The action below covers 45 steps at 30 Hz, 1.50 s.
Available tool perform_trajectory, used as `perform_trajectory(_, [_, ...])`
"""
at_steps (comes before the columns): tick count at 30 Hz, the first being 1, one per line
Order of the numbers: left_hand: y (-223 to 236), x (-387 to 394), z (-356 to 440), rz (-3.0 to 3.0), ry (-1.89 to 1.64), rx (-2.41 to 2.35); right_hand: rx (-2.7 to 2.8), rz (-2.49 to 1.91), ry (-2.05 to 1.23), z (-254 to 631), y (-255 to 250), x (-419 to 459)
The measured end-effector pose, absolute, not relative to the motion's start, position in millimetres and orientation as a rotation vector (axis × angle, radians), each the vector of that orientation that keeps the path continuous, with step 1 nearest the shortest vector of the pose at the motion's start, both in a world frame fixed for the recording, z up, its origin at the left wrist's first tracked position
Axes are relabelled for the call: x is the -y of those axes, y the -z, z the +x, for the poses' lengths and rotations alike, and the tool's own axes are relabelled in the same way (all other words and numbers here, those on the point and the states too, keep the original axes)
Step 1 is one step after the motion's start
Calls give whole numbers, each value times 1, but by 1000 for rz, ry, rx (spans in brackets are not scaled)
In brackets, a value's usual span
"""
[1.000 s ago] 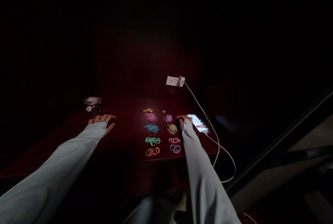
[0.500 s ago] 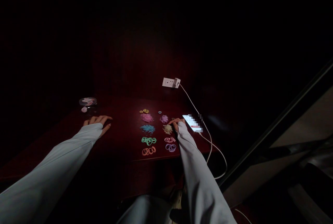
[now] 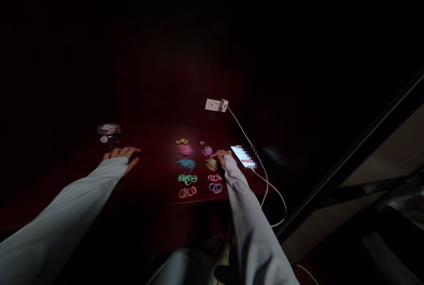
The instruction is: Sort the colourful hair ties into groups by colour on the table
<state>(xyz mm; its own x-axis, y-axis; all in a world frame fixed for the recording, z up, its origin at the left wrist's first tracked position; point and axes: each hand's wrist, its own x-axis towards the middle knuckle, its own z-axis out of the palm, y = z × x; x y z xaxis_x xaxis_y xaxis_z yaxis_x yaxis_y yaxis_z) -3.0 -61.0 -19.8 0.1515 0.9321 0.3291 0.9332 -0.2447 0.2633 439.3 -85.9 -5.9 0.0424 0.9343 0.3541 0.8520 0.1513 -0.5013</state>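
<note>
My left hand [image 3: 122, 156] lies palm down on the dark red table [image 3: 155, 165], fingers spread, holding nothing. My right hand [image 3: 224, 157] reaches low over the right column of small elastic bands, fingers stretched leftward. Its fingertips are beside the cream bands [image 3: 211, 164] and just below the purple bands [image 3: 207, 151]; nothing shows in them. Pink thin bands [image 3: 185, 150] and blue thin bands [image 3: 186, 164] lie to the left. Nearer me are green hair ties [image 3: 187, 179], orange ones [image 3: 187, 192], pink ones [image 3: 214, 178] and lilac ones [image 3: 215, 188].
Yellow ties [image 3: 182, 142] and a single light-blue tie [image 3: 202, 143] lie at the back. A lit phone [image 3: 243, 157] sits right of my right hand, its white cable [image 3: 266, 180] running to a wall socket [image 3: 214, 105]. A clear round container [image 3: 108, 129] stands back left.
My right hand has shifted slightly up and left, covering a small loose band that showed beside its fingers. My left hand stays in place. The view has turned slightly.
</note>
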Motion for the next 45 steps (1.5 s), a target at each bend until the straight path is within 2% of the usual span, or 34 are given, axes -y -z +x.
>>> perform_trajectory(13, [25,61,-1,-2339,600,1965,1680,-1518,-159,445,5,96])
perform_trajectory(22, [32,46,-8,-2369,498,1981,1525,-1813,83,462,14,108])
perform_trajectory(31, [44,29,-16,-2423,484,1954,1687,-2142,65,454,7,109])
perform_trajectory(45, [43,32,-16,-2394,503,1932,1698,-2135,87,446,4,108])
